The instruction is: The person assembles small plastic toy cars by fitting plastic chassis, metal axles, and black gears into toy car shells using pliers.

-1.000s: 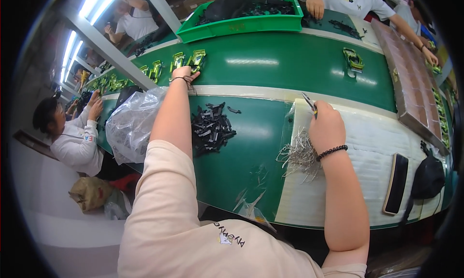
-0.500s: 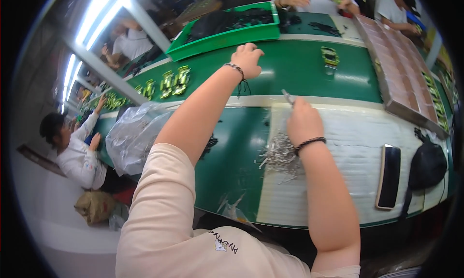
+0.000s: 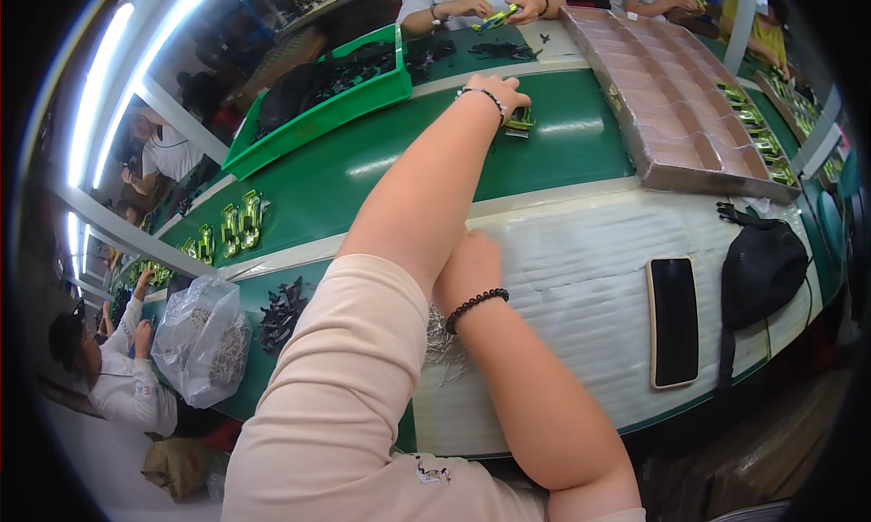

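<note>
My left hand (image 3: 499, 96) stretches across the green work surface (image 3: 381, 164) at the far middle. Its fingers are curled over a yellow-green frame-like part (image 3: 520, 121), which they partly cover. My right hand (image 3: 472, 263) is closed near the front, just behind my left forearm. That forearm hides its fingertips and whatever they hold. Below the right wrist, a pile of thin silver metal pins (image 3: 446, 350) lies on the white foam sheet (image 3: 562, 313), partly covered by my left arm.
A green tray (image 3: 318, 114) of black parts stands far left. Several yellow-green parts (image 3: 240, 223) and a plastic bag of pins (image 3: 204, 341) lie left. At right are a divided box (image 3: 671, 105), a phone (image 3: 673, 322) and a black pouch (image 3: 765, 273). Other people work around.
My left hand has reached farther right, onto the yellow-green part. The grey metal piece seen in my right hand is now hidden behind my left forearm. The view has turned right.
</note>
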A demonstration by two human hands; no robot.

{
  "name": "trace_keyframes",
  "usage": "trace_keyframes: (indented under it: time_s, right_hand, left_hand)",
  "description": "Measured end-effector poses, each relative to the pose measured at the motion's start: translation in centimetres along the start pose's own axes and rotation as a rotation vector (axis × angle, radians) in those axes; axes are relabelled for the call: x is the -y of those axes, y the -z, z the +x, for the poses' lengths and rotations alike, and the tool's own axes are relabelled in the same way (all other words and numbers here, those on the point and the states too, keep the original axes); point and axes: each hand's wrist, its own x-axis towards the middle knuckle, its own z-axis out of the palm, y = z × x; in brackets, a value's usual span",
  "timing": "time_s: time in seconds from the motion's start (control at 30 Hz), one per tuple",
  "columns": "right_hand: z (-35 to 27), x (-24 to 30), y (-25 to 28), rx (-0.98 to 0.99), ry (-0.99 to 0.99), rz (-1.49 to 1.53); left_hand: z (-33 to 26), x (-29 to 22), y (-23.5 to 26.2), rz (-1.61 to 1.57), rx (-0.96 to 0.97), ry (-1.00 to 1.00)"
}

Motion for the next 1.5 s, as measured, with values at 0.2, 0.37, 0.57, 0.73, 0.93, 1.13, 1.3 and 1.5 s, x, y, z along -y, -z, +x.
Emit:
trace_keyframes:
  time_s: [0.2, 0.37, 0.57, 0.73, 0.93, 1.13, 1.3, 1.5]
  right_hand:
    - [-0.3, 0.1, 0.2, -0.105, 0.029, -0.097]
    - [0.3, -0.2, 0.7, -0.088, 0.040, -0.033]
    - [0.9, -1.1, 0.7, -0.122, 0.024, 0.116]
    - [0.0, 0.5, 2.1, -0.194, 0.005, 0.380]
    - [-3.3, 5.8, 4.9, -0.146, 0.121, 1.230]
    - [-5.3, 8.2, 2.2, -0.137, 0.369, 1.002]
    - [-5.6, 8.2, 1.8, -0.090, 0.357, 0.957]
    - [-5.8, 8.5, 1.7, -0.120, 0.329, 1.068]
  left_hand:
    - [-4.2, 0.7, 1.1, -0.081, -0.223, -0.195]
    - [-18.2, -1.1, 3.7, -1.354, -0.495, 0.096]
    - [-36.7, -4.6, 1.8, -2.596, -0.131, 0.412]
    - [-39.6, -5.3, -4.4, -2.968, -0.246, 0.374]
    - [-40.0, -4.3, -4.9, -2.894, -0.557, 0.117]
    - [-40.5, -4.0, -4.5, -2.726, -0.577, 0.060]
    - [-40.4, -3.9, -4.7, -2.621, -0.718, 0.066]
    - [-40.3, -3.9, -4.8, -2.571, -0.761, 0.017]
